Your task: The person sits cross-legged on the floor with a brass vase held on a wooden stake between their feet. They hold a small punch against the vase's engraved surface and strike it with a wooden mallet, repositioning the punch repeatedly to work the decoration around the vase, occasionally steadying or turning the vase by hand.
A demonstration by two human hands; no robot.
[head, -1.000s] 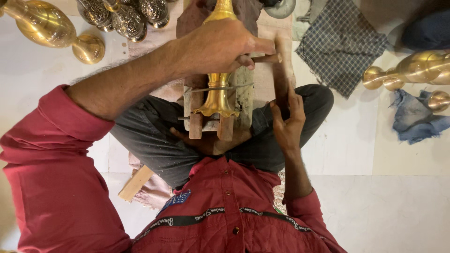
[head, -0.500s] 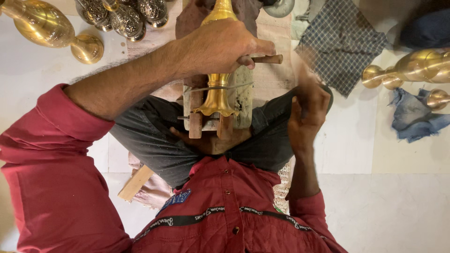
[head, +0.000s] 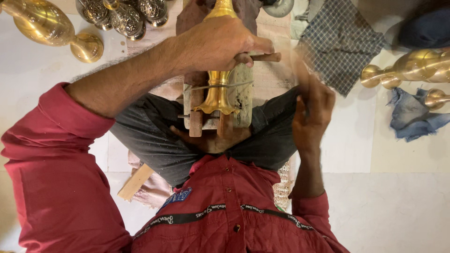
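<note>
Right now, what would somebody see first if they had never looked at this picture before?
Probably the shiny brass piece in the middle, clamped in a wooden block on the lap of the person in the red shirt. The left hand grips a wooden-handled tool over it, while the blurred right hand is raised beside it. More brass pieces gleam at the top left.

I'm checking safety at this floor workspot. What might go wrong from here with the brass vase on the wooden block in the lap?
1. The brass vase seems tied to the wooden block only by a thin wire, so it may twist loose under the left hand.
2. That hand's grip on the wooden handle is right above the thighs, so a slip might strike a leg.
3. The right hand is off the block and not steadying it.
</note>
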